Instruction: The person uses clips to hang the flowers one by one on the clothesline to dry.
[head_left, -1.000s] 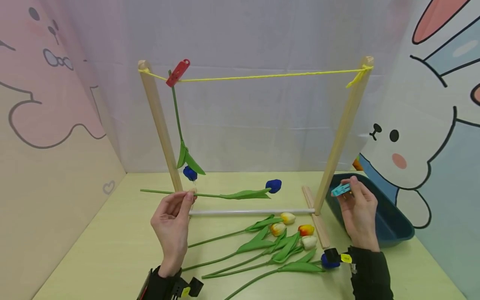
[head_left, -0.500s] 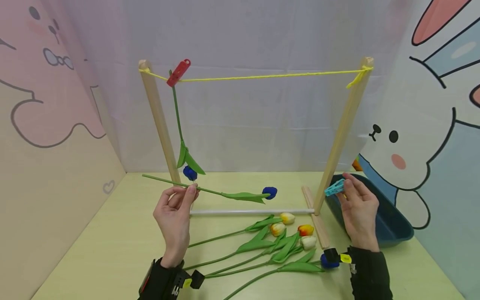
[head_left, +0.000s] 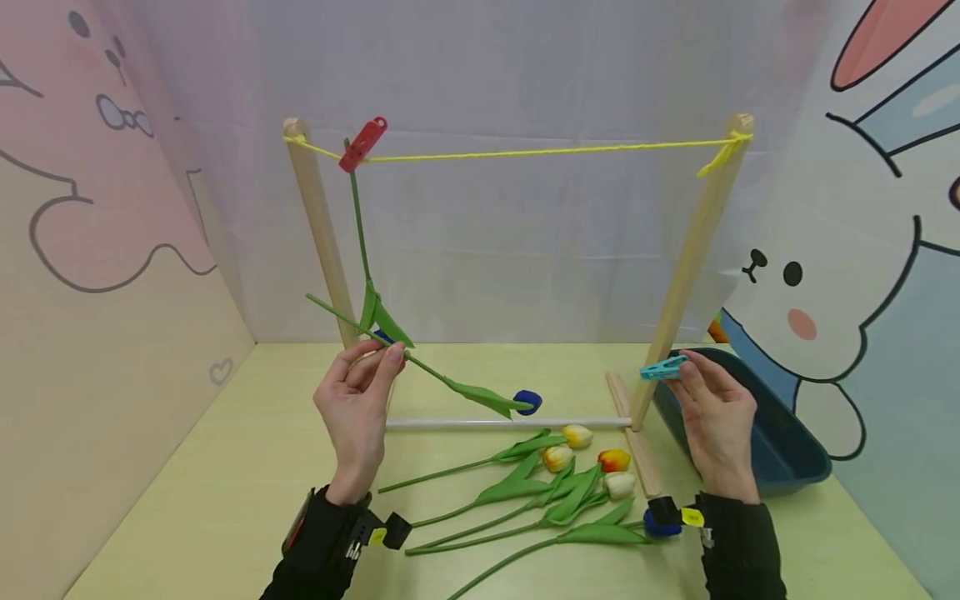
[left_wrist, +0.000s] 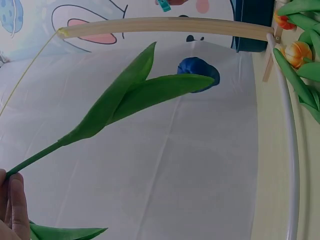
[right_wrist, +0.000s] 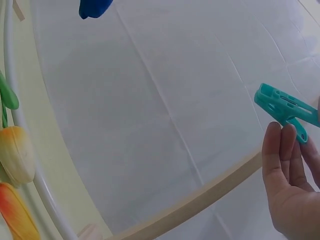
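Observation:
My left hand (head_left: 358,400) pinches the green stem of a blue tulip (head_left: 528,402), which tilts head-down to the right above the table; the left wrist view shows its bloom (left_wrist: 198,71) and leaves. My right hand (head_left: 712,408) pinches a teal clothespin (head_left: 663,369) beside the right wooden post (head_left: 693,250); the clothespin (right_wrist: 286,109) shows in the right wrist view too. A yellow string (head_left: 540,152) spans the two posts of the rack. A red clothespin (head_left: 362,144) clips another blue tulip (head_left: 362,242) hanging head-down at the left.
Several tulips (head_left: 558,479), yellow, orange, white and blue, lie on the yellow-green table (head_left: 225,483) in front of the rack's white base bar (head_left: 502,423). A dark teal bin (head_left: 787,450) stands at the right. Cartoon panels wall the sides and back.
My left hand has lifted and tipped the tulip, stem end up and left, bloom down. My right hand has turned the teal clothespin toward the left, near the right post.

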